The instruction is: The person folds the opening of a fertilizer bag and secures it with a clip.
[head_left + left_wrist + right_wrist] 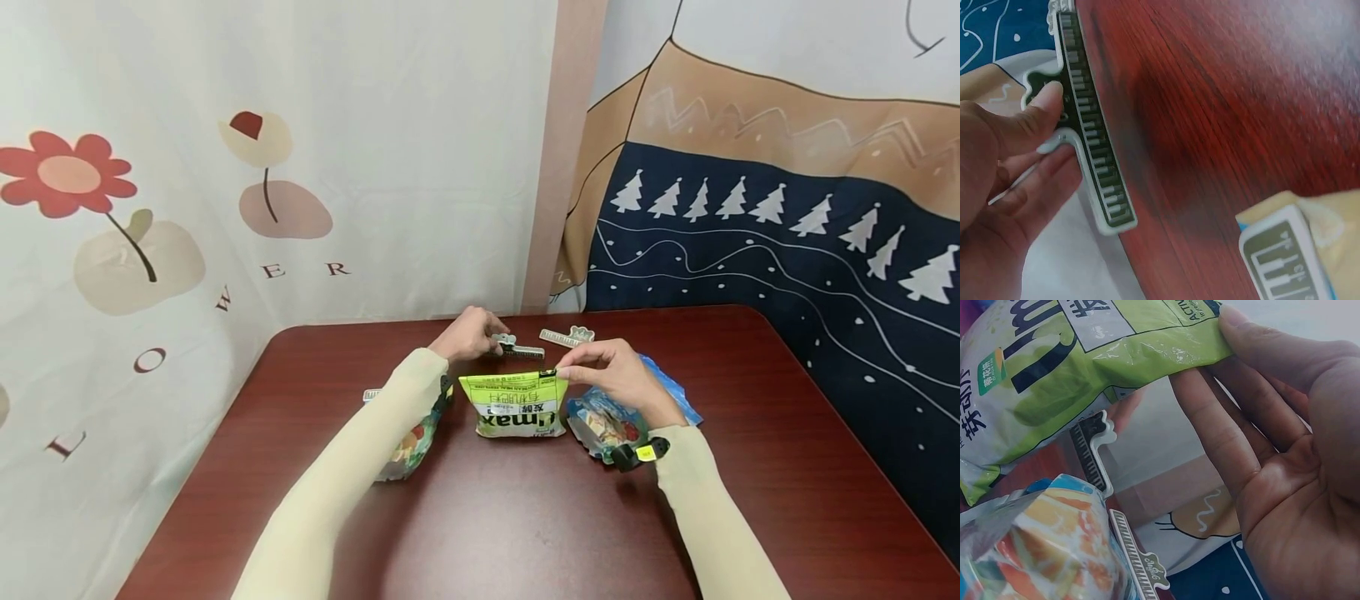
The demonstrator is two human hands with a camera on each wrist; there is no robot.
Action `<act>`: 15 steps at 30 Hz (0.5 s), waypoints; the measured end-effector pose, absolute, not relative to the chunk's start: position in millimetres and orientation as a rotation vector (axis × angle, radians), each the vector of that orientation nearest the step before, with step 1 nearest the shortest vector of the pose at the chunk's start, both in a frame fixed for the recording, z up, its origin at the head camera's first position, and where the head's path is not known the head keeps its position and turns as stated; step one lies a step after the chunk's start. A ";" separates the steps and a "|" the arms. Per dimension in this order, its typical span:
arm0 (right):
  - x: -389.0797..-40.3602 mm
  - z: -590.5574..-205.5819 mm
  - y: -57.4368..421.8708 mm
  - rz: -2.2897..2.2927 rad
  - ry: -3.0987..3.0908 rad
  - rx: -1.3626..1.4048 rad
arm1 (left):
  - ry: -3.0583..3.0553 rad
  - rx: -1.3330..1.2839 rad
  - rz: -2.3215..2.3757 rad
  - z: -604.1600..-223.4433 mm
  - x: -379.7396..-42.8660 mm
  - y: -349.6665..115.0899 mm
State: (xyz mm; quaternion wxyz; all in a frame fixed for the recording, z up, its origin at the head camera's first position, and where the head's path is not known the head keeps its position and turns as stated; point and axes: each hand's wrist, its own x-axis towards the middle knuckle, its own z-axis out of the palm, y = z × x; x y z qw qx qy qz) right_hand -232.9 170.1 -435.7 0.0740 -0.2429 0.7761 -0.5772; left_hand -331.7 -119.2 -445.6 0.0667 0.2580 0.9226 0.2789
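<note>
On the table stands the green bag, its top edge upward, and from it I count all places. At its upper right corner, my right hand has a light pinch: thumb on 1 side, fingers on the other, the palm spread and holding nothing more. Just beyond the top edge of the green bag, toward its left, my left hand holds the dark clip, the thumb on its handle and the fingers behind. Whether the thumb squeezes hard, I cannot tell.

By my judgement, the step in hand has 2 parts: to steady the edge of the green bag, and to manage the dark clip. To do it well, I should hold the corner drawn up and flat, but not pull so much that the bag tips, because its film looks easy to wrinkle. The long bar of the clip is better turned parallel to the top edge, and the squeeze better given at the middle of the handle. All fingertips ought to be clear of the bar.

Right of the green bag lies the blue-edged bag, so near that my right hand could brush it. Left of the green bag is the patterned bag, partly hidden by my left sleeve. Beyond the green bag, to its right, lies the loose clip.
</note>
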 end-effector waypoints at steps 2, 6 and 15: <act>-232.8 -435.8 170.2 -1.730 2.330 -0.723 | 2.800 0.762 0.815 -444.2 -329.4 -117.8; -233.2 -436.2 170.5 -1.736 2.330 -0.700 | 2.877 0.775 0.750 -442.0 -326.4 -114.5; -233.9 -436.8 169.9 -1.739 2.310 -0.697 | 2.978 0.742 0.753 -440.0 -318.9 -116.0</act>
